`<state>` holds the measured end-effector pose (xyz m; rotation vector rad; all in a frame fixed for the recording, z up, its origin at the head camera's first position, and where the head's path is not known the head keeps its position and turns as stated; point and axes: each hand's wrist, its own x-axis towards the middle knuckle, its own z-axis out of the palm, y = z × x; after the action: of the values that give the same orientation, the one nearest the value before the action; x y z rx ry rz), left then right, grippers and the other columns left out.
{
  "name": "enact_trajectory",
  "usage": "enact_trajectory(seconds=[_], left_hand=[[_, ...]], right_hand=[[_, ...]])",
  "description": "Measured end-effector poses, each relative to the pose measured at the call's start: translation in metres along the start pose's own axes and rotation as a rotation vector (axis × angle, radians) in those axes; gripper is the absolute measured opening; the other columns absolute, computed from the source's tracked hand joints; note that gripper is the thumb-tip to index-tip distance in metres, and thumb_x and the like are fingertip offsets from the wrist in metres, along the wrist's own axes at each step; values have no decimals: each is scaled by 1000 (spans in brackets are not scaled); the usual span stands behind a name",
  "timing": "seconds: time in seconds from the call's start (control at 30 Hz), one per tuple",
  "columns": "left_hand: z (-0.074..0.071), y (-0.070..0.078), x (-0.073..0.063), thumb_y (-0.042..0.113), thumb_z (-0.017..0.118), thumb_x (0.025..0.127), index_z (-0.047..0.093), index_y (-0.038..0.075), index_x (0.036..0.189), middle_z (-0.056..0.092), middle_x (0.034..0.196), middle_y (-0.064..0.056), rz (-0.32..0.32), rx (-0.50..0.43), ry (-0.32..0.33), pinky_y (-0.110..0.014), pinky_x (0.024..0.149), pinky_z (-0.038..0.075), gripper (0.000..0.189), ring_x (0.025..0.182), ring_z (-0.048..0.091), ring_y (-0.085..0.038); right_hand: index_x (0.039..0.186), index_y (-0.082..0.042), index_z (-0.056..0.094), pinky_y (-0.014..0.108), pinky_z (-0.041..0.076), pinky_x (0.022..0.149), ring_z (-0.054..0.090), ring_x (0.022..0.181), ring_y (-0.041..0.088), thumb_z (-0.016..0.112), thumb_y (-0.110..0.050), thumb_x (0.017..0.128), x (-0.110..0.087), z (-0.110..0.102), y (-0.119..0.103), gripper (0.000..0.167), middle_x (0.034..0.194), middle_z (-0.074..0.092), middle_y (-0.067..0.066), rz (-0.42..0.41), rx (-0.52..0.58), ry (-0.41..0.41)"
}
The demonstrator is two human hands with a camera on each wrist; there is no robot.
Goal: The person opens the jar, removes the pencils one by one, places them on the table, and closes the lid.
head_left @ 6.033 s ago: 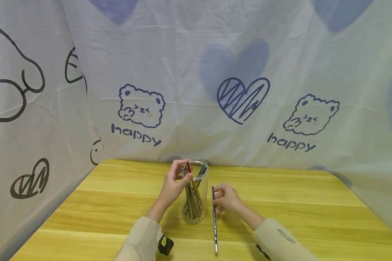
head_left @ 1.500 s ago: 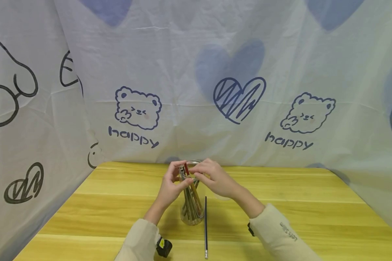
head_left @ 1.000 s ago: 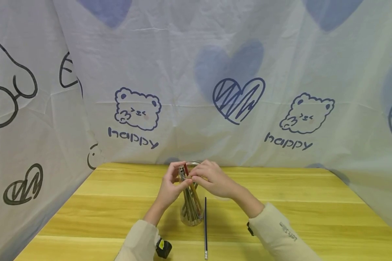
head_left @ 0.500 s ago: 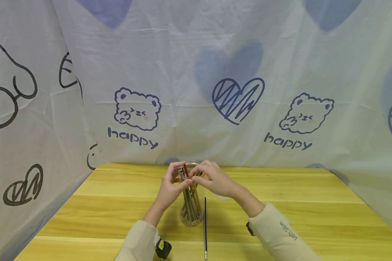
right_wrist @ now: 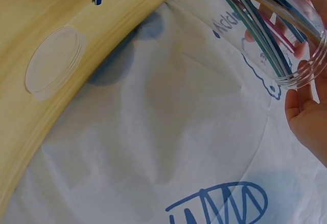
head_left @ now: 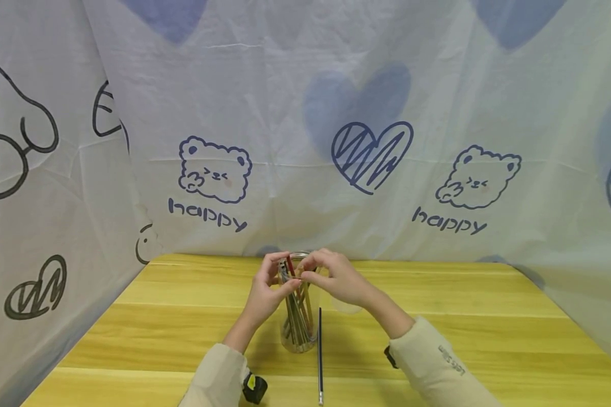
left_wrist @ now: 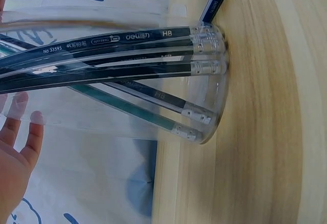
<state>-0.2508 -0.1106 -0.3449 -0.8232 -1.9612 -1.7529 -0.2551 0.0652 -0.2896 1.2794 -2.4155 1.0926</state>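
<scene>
A clear jar [head_left: 300,333] of pencils stands on the table. My left hand [head_left: 267,291] grips its upper part from the left, fingers behind and thumb in front. Inside, several dark pencils [left_wrist: 148,73], a green one [left_wrist: 122,106] and a red one [head_left: 290,264] lean at different angles. My right hand [head_left: 341,280] has its bent fingers and thumb at the jar's mouth [right_wrist: 304,75]; whether they pinch a pencil is hidden. Just right of the jar, a dark blue pencil [head_left: 321,356] lies on the table, silver end towards me.
A clear round lid [right_wrist: 55,63] lies flat on the wooden table [head_left: 463,316], partly beneath the right hand in the head view. Behind the table hangs a white printed cloth [head_left: 295,169]. A black wrist device [head_left: 254,388] sits at the left sleeve.
Since six seconds ago my right hand has left the dark blue pencil and moved up to the jar's mouth. Lately its fingers have shifted slightly there, while the left hand stays put.
</scene>
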Motion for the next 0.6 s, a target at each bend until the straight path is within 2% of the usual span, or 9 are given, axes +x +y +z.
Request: enact_trajectory(seconds=[0.13,0.27,0.47,0.6], left_hand=[[0,0,0,-9,57,79,38,-8,121,53,108,-22,-4,4,3,-36,73,40,46,87,52,-19],[0,0,-1,-10,57,79,38,-8,120,54,106,-22,-6,5,6,-35,73,40,46,87,52,-17],[0,0,0,-9,58,78,38,-9,120,52,108,-27,-3,5,8,-34,73,40,46,85,52,-12],[0,1,1,-9,57,78,37,-10,120,53,105,-29,7,3,8,-34,72,39,46,86,53,-20]], right_hand=[[100,1,55,28,46,72,56,88,21,55,-8,88,0,2,1,15,93,60,8,11,71,46],[95,2,51,28,47,72,58,87,23,56,-5,87,1,4,3,11,88,60,9,-21,124,101],[88,1,53,29,48,75,59,82,23,53,4,86,3,7,3,3,83,60,9,-77,116,202],[89,3,55,32,48,74,60,79,25,54,5,85,5,9,5,5,84,62,13,-113,103,279]])
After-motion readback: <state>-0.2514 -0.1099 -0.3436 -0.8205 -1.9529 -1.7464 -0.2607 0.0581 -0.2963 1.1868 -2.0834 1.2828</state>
